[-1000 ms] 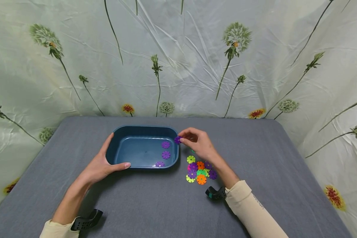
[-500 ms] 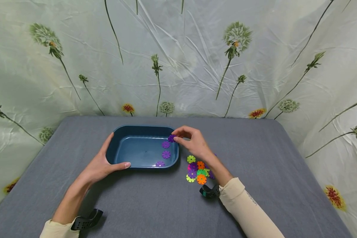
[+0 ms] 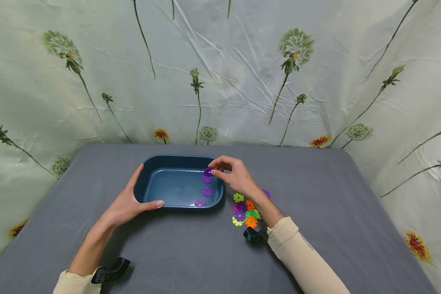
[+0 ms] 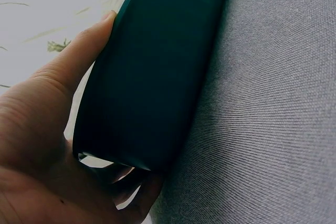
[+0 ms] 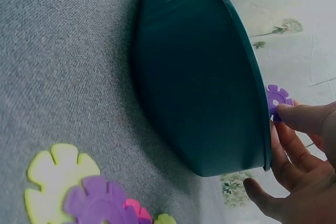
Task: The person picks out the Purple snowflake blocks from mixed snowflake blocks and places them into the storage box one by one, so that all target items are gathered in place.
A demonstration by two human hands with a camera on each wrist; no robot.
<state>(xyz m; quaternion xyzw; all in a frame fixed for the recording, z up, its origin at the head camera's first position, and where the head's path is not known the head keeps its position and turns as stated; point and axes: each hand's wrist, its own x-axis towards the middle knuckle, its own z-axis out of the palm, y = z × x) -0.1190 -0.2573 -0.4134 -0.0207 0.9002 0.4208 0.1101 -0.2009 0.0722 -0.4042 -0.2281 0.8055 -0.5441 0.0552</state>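
Note:
A blue plastic bin (image 3: 180, 187) sits on the cloth-covered table. My left hand (image 3: 126, 206) grips its left end, thumb along the front rim and fingers round the outer wall (image 4: 147, 87). Over the bin's right end, my right hand (image 3: 235, 175) pinches a purple notched disc (image 3: 208, 171) between thumb and fingertips; in the right wrist view the purple disc (image 5: 278, 97) shows just past the rim. Three more purple discs lie on the bin floor at the right side, such as the middle purple disc (image 3: 207, 191).
To the right of the bin, partly under my right forearm, lies a loose pile of notched discs in yellow, orange, green, pink and purple, with an orange disc (image 3: 251, 221) at its front. A flower-printed curtain (image 3: 228, 81) hangs behind the grey table (image 3: 183, 253).
My right hand has carried the purple disc leftward from outside the right rim to over the bin's inside. My left hand keeps its hold on the bin. The head view shifts slightly.

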